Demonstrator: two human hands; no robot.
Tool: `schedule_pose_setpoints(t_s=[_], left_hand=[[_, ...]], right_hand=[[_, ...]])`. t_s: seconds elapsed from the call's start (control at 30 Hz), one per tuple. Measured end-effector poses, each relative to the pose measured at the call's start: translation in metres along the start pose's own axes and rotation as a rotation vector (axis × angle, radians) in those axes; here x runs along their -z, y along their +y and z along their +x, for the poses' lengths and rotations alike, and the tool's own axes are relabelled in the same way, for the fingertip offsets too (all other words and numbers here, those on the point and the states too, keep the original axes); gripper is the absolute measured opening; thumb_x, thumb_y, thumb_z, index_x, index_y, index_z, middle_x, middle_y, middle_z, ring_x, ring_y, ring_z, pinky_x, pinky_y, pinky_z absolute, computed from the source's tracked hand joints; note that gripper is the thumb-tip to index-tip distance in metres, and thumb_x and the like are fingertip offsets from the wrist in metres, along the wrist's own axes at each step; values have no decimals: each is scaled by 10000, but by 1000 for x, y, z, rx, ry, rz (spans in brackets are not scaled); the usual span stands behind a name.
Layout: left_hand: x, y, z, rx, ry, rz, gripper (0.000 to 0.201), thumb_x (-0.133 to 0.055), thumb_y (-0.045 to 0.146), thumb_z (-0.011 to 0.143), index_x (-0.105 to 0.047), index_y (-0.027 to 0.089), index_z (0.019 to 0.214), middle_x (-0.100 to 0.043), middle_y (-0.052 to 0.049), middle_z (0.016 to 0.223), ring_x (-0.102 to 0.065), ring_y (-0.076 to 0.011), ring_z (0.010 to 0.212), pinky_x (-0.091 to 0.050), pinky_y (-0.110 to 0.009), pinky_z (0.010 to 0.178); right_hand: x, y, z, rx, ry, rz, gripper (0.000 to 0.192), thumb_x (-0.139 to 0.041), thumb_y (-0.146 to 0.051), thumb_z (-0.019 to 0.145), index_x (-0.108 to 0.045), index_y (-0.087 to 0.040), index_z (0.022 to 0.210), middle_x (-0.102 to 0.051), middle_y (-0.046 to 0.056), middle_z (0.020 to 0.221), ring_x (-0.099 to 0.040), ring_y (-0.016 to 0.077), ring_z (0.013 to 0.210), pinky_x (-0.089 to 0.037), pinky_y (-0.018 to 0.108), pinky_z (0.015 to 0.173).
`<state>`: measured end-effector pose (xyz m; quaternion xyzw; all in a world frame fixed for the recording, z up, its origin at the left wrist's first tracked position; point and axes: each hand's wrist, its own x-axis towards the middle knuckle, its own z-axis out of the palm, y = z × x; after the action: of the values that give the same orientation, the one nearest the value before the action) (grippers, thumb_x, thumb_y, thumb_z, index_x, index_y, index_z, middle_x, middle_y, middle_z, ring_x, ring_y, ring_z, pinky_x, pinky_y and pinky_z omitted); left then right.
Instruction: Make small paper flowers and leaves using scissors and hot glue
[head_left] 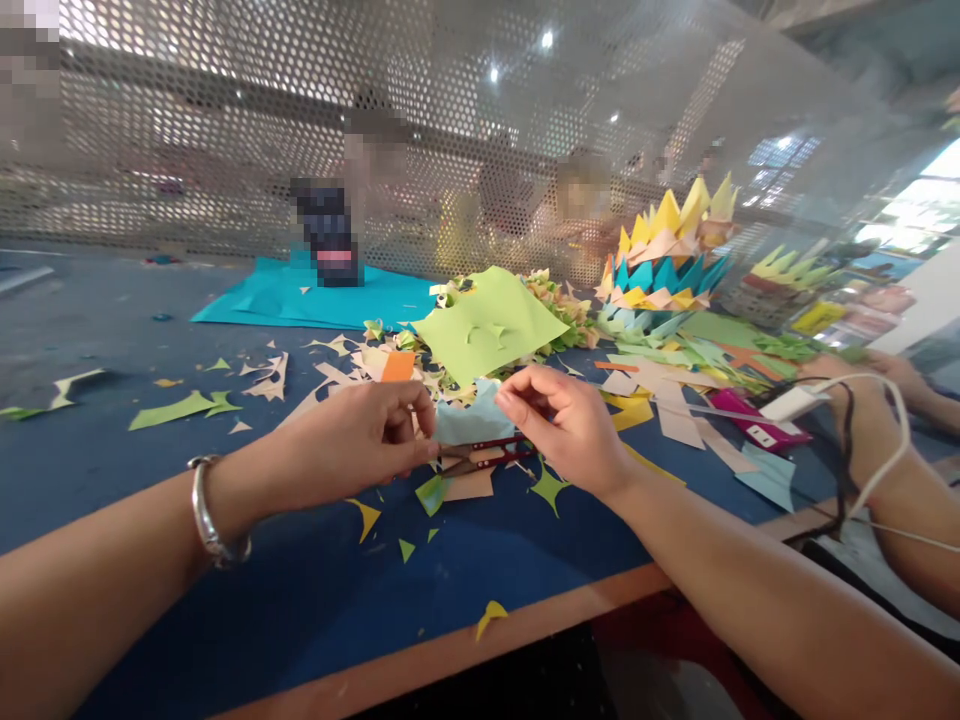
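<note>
Pale blue paper spanned between two hands

In the head view, a pale blue paper piece (474, 415) is held up between the left hand (367, 440) and the right hand (562, 425), its long axis running left to right. Its far right corner is pinched between the right thumb and forefinger; its left edge meets the left fingertips, by which it appears to be pinched too. Neither hand is clearly nearer to it. Just on its near side, scissors (501, 460) with dark red handles are seen, blades pointed left toward the left thumb, handles reaching right to below the right hand. On the far side, a light green sheet (517, 330) is spread over a heap of scraps on the blue table (285, 585).

The curled left fingers are partly hidden behind one another, so the exact hold there is hard to make out. Whether the scissors are touched by the left thumb cannot be told. The far background is blurred or pixelated, and another person's arm (889, 480) is cut off at the right edge.
</note>
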<state>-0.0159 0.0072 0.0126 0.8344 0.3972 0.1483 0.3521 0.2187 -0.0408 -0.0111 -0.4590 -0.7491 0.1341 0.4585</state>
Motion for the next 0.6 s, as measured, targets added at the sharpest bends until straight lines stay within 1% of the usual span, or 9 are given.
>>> schedule_pose_setpoints(t_s=[0.1, 0.13, 0.17, 0.2, 0.3, 0.37, 0.5, 0.6], left_hand=[[4, -1, 4, -21, 255, 80, 195, -615, 427, 842, -578, 239, 807, -622, 22, 570, -546, -155, 501, -359, -272, 487], [5, -1, 5, -25, 309, 114, 200, -612, 433, 844, -583, 238, 810, -631, 14, 596, -552, -160, 524, -360, -275, 499], [6, -2, 6, -23, 332, 158, 202, -611, 436, 845, -591, 238, 815, -641, 7, 621, -560, -167, 547, -361, -278, 512], [7, -2, 6, -13, 327, 209, 203, -610, 440, 845, -602, 239, 822, -649, 0, 642, -567, -175, 567, -362, -283, 524], [7, -5, 4, 33, 248, 347, 263, -599, 505, 847, -635, 245, 845, -667, -28, 689, -574, -204, 589, -332, -301, 527], [6, -8, 1, 56, 235, 390, 321, -606, 563, 833, -642, 244, 832, -674, -53, 719, -561, -218, 579, -296, -313, 516], [5, -14, -1, 66, 268, 358, 340, -700, 571, 752, -614, 248, 695, -637, -61, 659, -520, -220, 531, -256, -321, 501], [8, -18, 1, 24, 233, 322, 307, -705, 527, 749, -618, 245, 667, -655, -52, 656, -533, -205, 533, -284, -309, 495]], right_hand=[[2, 3, 1, -20, 20, 9, 181, -602, -300, 958, -617, -187, 817, -544, -29, 666, -459, 95, 552, -370, 242, 515], [3, 3, 1, -25, 28, 13, 182, -599, -305, 960, -619, -189, 821, -542, -29, 665, -460, 96, 552, -368, 244, 512], [3, 3, 1, -28, 36, 17, 186, -596, -310, 962, -619, -190, 822, -539, -28, 664, -461, 98, 552, -367, 245, 511], [4, 3, 1, -32, 45, 16, 192, -592, -314, 964, -617, -191, 820, -536, -28, 662, -460, 99, 550, -367, 247, 511], [8, 4, 2, -30, 87, -17, 208, -587, -324, 967, -606, -192, 806, -529, -28, 646, -446, 99, 534, -359, 252, 505], [12, 6, 2, -25, 109, -57, 205, -590, -322, 962, -607, -193, 805, -547, -22, 652, -464, 104, 540, -361, 253, 506], [23, 16, 5, -63, 96, -109, 196, -602, -330, 942, -611, -195, 800, -580, -11, 662, -514, 116, 553, -393, 255, 519], [35, 23, 8, -141, 57, -131, 181, -613, -337, 915, -625, -192, 808, -613, -2, 662, -564, 133, 562, -418, 257, 522]])
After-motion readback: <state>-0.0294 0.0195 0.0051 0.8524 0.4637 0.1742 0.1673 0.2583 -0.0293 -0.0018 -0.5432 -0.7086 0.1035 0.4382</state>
